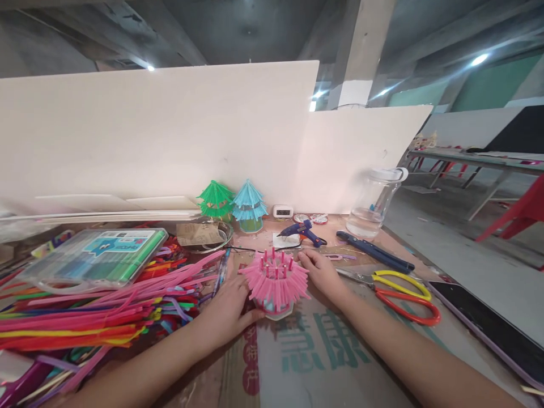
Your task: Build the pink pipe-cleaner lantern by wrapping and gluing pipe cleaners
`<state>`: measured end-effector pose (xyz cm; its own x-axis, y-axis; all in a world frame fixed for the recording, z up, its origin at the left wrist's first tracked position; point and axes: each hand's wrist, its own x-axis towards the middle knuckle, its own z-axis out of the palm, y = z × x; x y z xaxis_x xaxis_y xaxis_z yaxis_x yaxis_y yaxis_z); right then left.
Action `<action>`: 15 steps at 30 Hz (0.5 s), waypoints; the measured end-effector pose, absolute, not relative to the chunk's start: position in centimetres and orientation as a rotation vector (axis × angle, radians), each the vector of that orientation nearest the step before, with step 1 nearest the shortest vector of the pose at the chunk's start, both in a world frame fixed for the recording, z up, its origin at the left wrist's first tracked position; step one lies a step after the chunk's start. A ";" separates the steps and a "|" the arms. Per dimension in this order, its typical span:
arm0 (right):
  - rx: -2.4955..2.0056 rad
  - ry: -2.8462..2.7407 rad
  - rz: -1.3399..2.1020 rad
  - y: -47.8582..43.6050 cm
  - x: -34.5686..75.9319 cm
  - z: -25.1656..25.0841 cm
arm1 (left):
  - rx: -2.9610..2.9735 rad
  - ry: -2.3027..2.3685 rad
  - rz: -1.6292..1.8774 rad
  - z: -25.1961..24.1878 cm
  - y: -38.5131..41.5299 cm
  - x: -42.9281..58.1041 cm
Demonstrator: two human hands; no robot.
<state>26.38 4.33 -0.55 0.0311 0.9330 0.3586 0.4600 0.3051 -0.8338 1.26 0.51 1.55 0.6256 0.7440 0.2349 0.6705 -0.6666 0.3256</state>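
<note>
A small pavilion model (278, 283) with a pink pipe-cleaner roof stands upright before me on cardboard. Several pink posts rise in a ring from its top, above a pale base. My left hand (232, 306) grips it from the left, its thumb by the base and its fingers partly hidden behind the roof fringe. At the roof's right edge, my right hand (318, 272) has its fingers curled together; whatever is between the fingertips is too small to make out. A blue glue gun (302, 231) lies just behind the model.
Green (215, 199) and blue model pavilions (249, 205) stand at the back. Pipe cleaners (106, 317) and a marker case (102, 258) fill the left. Rightward are scissors (403, 297), a blue-handled tool (374, 252), a water jug (372, 204) and a phone (488, 328).
</note>
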 end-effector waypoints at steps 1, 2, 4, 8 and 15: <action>-1.306 -1.592 0.610 4.3 26.3 -0.5 | 2.649 1.194 0.490 2.0 0.3 1.0; -1.306 -1.594 0.617 4.2 26.3 -0.4 | 2.651 1.232 0.450 2.7 0.1 0.7; -1.308 -1.593 0.624 4.1 26.2 -0.4 | 2.645 1.306 0.344 4.4 -0.5 0.1; -1.312 -1.593 0.630 4.1 26.1 -0.5 | 2.733 1.235 0.518 8.4 -1.8 -0.2; -1.302 -1.614 0.643 4.2 26.1 -0.4 | 3.032 0.972 0.898 9.9 -1.8 3.4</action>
<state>26.10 4.16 -0.40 -0.0022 0.9421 0.3354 0.4538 0.2998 -0.8392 3.40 -1.83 9.94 0.6822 0.4896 0.5431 0.5800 -0.8146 0.0059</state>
